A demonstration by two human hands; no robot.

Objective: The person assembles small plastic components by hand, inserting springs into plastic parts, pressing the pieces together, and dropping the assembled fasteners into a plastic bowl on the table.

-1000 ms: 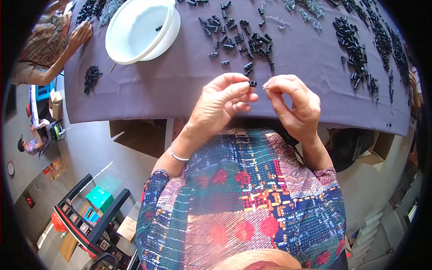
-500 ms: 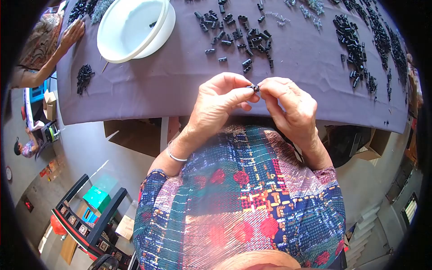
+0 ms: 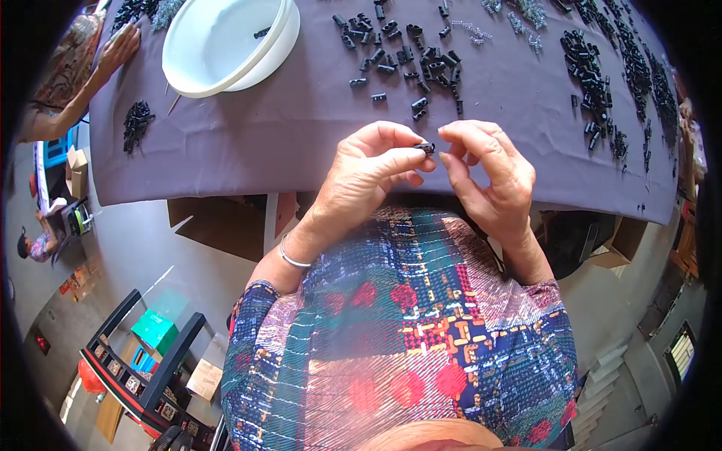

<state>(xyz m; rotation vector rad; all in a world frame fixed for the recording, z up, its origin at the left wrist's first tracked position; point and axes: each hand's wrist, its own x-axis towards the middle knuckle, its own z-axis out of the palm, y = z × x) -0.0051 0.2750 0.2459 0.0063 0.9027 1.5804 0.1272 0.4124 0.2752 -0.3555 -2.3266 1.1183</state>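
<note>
Between thumb and fingertips, my left hand [image 3: 365, 165] grips a small black plastic part [image 3: 428, 149] just above the table's near edge. Just right of it, my right hand [image 3: 496, 177] has its thumb and forefinger apart, with nothing visible between them and a narrow gap to the part. Beyond my hands, loose black plastic parts [image 3: 435, 68] lie scattered on the grey tablecloth [image 3: 286, 143]. Several small clear coiled springs [image 3: 474, 31] lie behind them.
A white basin [image 3: 274, 64] stands at the back left with a black piece inside. Left of it is a small heap of black pieces [image 3: 137, 126]. Larger piles of black parts [image 3: 590, 71] cover the right side. Another person's hand [image 3: 120, 46] rests at the far left.
My right hand has come off the black part and shifted slightly right, its thumb and forefinger spreading. My left hand keeps the part in nearly the same place.
</note>
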